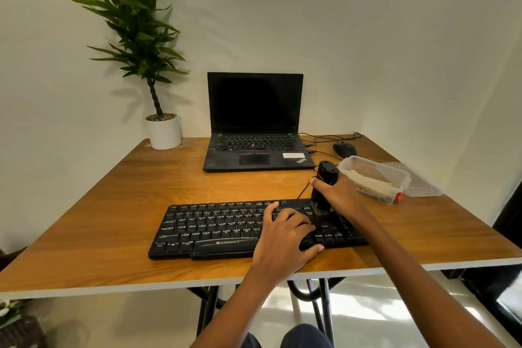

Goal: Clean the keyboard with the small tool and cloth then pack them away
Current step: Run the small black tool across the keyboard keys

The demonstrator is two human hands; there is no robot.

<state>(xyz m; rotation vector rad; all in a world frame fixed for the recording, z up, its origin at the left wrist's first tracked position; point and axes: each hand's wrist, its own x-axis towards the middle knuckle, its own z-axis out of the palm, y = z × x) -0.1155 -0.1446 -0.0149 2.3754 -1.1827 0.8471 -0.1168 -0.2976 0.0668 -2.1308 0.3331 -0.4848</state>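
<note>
Gripping small tool (327, 174) upright on keyboard (214, 229) right side: right hand (343, 192). Left hand (282, 234) flat on keys, fingers relaxed.

We see a bright, evenly lit scene in soft daylight: the potted plant (135, 25) casts faint, feathery shadows on the white wall (367, 51), and sunlit patches glare on the floor (353, 311) beneath the table (113, 220). The wide lens bows the table's near edge, and the lower end of the black tool (325, 181) blurs above the keyboard (211, 226).
</note>
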